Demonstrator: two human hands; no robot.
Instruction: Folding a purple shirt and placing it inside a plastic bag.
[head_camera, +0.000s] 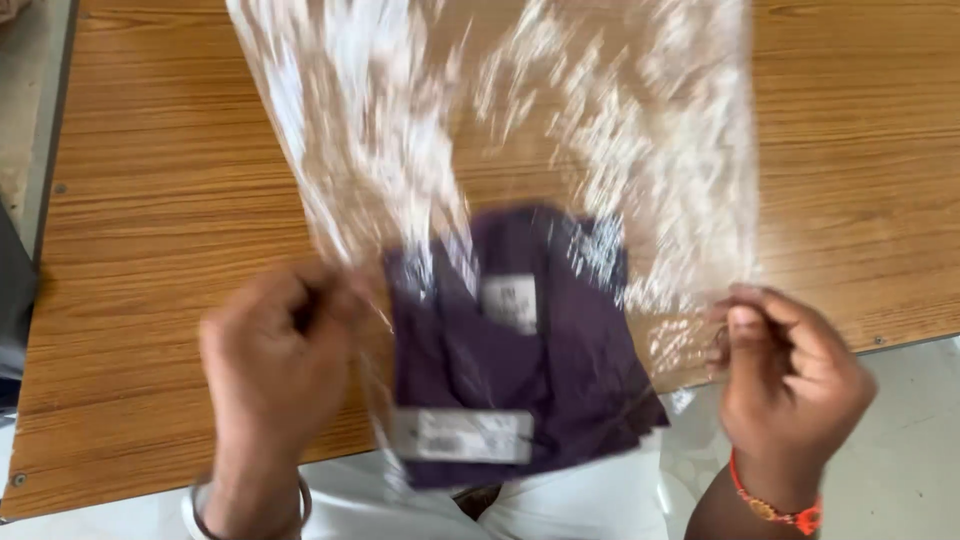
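We pinch a clear, glossy plastic bag (520, 150) with our left hand (275, 365) and right hand (790, 385); a folded purple garment (520, 350) with white labels sits inside.

Clear bag (560, 150) pinched by left hand (275, 360) and right hand (790, 385); purple shirt (520, 350) inside; above table (150, 250).

Bright, even daylight fills the scene. White glare streaks across the clear plastic bag (520, 150), which is heavily motion-blurred; the wooden table (160, 200) stays fairly sharp, shadows faint.
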